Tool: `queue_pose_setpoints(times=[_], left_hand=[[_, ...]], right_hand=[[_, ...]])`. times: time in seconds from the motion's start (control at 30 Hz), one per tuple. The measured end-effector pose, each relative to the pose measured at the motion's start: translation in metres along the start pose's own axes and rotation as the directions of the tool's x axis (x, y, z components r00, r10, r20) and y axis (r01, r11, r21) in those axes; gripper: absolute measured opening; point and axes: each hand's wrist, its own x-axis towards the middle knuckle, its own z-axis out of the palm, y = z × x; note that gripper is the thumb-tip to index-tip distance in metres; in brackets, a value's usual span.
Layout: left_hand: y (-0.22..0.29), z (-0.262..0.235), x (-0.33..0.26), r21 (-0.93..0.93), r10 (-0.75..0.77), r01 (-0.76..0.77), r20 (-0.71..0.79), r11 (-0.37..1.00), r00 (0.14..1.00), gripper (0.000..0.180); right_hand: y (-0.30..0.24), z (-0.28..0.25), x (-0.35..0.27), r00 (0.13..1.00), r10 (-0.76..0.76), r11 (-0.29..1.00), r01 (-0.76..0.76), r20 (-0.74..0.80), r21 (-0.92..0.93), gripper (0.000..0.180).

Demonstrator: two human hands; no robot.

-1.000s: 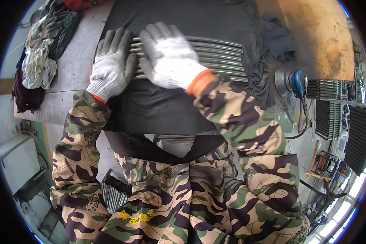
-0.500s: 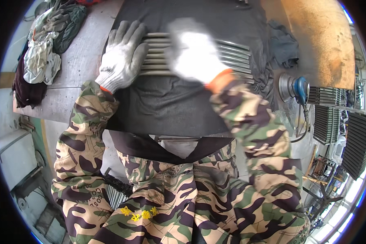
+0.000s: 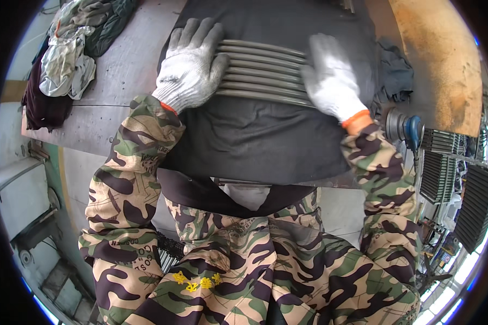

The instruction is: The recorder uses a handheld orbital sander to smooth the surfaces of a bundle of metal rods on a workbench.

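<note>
Several slim metal rods (image 3: 263,73) lie side by side in a row on a black cloth (image 3: 255,141) spread over the table. My left hand (image 3: 192,65), in a white and grey knit glove, lies flat across their left ends, fingers stretched out and pointing away from me. At the right ends rests my right hand (image 3: 333,76), gloved alike, its palm down and fingers extended, slightly blurred. Both hands cover the rod ends beneath them.
A sander with a blue body (image 3: 412,130) sits right of the cloth, beside a crumpled dark rag (image 3: 395,70). Heaped rags (image 3: 68,65) lie at the far left. Stacks of dark rods (image 3: 439,173) stand at the right, below a brown board (image 3: 439,59).
My right hand has slid from the middle of the rods to their right ends. My left hand stays on the left ends. The whole view has shifted a little.
</note>
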Motion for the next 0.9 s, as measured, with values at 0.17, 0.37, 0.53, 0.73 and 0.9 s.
queue_pose_setpoints(times=[0.17, 0.37, 0.53, 0.73, 0.9], left_hand=[[-0.009, -0.006, -0.004, -0.111, -0.019, 0.023, 0.039, 0.994, 0.999, 0.064], [-0.009, -0.009, -0.002, -0.048, -0.052, 0.055, 0.067, 0.997, 0.996, 0.065], [0.012, -0.018, 0.009, -0.079, -0.056, 0.061, 0.068, 0.995, 0.996, 0.065], [-0.02, 0.014, 0.0, 0.009, 0.152, -0.152, -0.153, 0.988, 0.977, 0.051], [-0.016, -0.002, 0.001, -0.024, 0.061, -0.059, 0.057, 0.998, 0.997, 0.055]], right_hand=[[-0.114, 0.037, 0.073, 0.997, -0.079, 0.99, 0.08, -0.014, 0.118, 0.06], [-0.079, 0.034, 0.056, 0.994, -0.099, 0.991, 0.094, 0.049, 0.1, 0.067], [-0.018, -0.005, 0.014, 0.996, -0.085, 0.996, 0.085, -0.006, -0.007, 0.075], [-0.138, 0.016, 0.046, 0.998, -0.053, 0.976, 0.056, -0.022, 0.211, 0.09], [-0.121, 0.013, 0.04, 0.986, -0.109, 0.97, 0.076, 0.13, 0.231, 0.104]])
